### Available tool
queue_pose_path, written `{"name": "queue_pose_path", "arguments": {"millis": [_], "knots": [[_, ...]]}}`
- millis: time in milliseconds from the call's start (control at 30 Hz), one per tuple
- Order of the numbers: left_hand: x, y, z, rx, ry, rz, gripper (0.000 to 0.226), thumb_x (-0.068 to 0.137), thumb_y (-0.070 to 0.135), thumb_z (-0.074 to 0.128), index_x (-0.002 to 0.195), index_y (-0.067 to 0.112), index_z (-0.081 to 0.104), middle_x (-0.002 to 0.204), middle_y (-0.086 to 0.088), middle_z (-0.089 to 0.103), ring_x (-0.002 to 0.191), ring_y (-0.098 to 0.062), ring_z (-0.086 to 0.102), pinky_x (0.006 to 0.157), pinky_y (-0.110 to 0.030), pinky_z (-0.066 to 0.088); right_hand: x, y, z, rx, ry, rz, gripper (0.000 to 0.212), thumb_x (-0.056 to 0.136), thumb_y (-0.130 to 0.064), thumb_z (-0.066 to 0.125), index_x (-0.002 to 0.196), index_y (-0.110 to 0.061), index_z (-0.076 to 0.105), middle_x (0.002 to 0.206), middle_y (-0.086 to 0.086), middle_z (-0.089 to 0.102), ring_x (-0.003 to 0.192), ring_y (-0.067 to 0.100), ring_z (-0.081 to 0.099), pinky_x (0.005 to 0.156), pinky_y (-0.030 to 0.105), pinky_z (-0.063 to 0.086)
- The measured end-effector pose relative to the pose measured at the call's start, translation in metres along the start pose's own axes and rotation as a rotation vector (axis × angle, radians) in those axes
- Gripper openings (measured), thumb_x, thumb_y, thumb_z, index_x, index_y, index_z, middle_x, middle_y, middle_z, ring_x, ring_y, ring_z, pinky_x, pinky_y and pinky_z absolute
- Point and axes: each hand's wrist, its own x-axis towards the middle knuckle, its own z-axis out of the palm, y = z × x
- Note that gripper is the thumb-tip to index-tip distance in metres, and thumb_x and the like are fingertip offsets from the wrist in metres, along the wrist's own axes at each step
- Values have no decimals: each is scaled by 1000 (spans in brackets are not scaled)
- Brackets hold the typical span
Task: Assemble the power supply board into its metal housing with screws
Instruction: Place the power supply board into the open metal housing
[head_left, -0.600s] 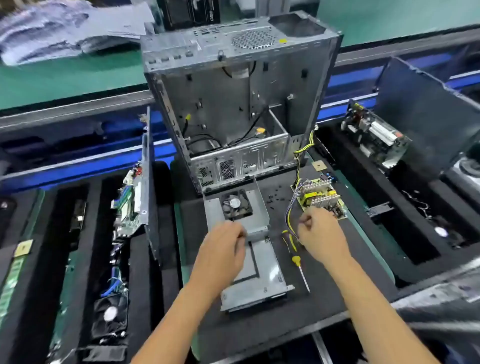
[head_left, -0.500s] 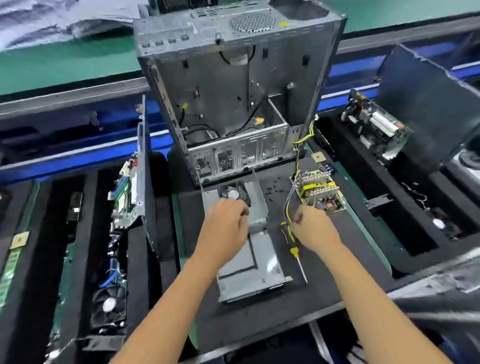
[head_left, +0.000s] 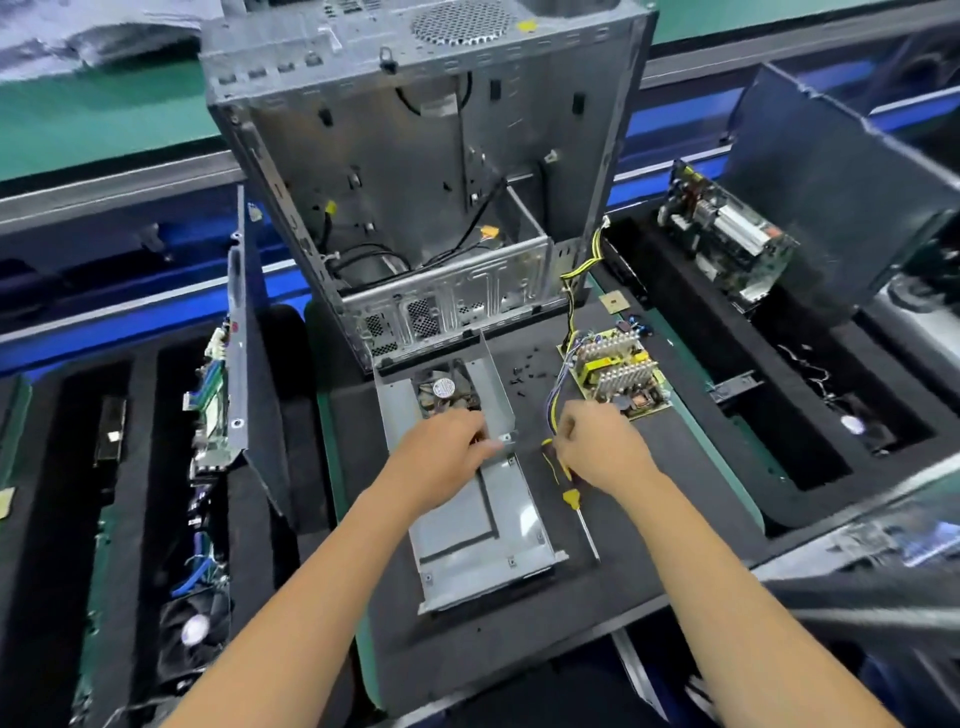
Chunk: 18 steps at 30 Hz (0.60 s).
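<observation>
Lighting: bright, even, overhead; shadows soft and short. Glare: pale sheen on the flat metal cover (head_left: 483, 525) and on the computer case (head_left: 415, 156) walls. Distortion: wide-angle bowing of the conveyor rails toward the edges. Blur: motion smear at lower right corner and upper left; centre fairly sharp

Open black mat (head_left: 670, 467) is seen right of the right hand (head_left: 602, 452). Reach toward the power supply board (head_left: 621, 371) is crowded by its wire bundle (head_left: 553, 402); a screwdriver (head_left: 571, 493) lies between the hands, and what appear to be loose screws (head_left: 524, 371) are scattered ahead. Farther passage is blocked by the upright computer case (head_left: 415, 182).
</observation>
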Motion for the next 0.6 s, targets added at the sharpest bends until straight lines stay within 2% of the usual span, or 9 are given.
{"name": "queue_pose_path", "arguments": {"millis": [67,133,233,333,467,567,600], "knots": [[1,-2,0,-1,-5,7,24,96,43,49,83,23,52,82,6,55,72,-15,51,63,-33,43,20,8,-23,99,171,42,11,82,-6,57,89,-13,62,90,5,64,82,26,58,67,34,50],[2,0,1,9,7,5,24,97,39,50,83,21,52,82,5,54,74,-17,52,64,-34,43,46,17,-46,73,241,97,28,79,0,57,103,-13,58,106,9,57,94,29,54,73,37,47],[2,0,3,11,25,7,22,97,36,50,83,19,52,83,4,55,77,-18,52,66,-34,42,78,26,-63,-178,86,100,51,80,-5,61,127,-13,43,130,14,39,117,36,40,90,44,40],[2,-3,4,-9,35,10,21,97,36,51,86,19,54,86,5,57,77,-16,52,67,-32,42,99,31,-76,-251,-87,63,70,78,-3,66,137,-21,35,140,10,36,125,36,38,98,49,40],[3,-5,6,-13,41,19,21,97,37,50,87,19,54,86,5,56,76,-15,51,65,-31,41,107,32,-93,-264,-349,67,78,76,1,73,142,-18,37,144,12,40,123,34,46,97,45,45],[4,-7,7,-15,41,25,21,97,38,50,85,20,53,83,7,55,75,-14,50,63,-29,39,104,31,-91,-353,-363,43,80,74,-7,78,141,-21,37,141,9,43,121,33,49,89,40,43],[4,-7,7,-15,42,27,22,97,38,50,85,20,53,82,7,54,74,-13,50,63,-29,39,103,31,-88,-394,-339,33,80,73,-13,81,140,-22,38,140,7,45,121,33,49,91,42,39]]}}
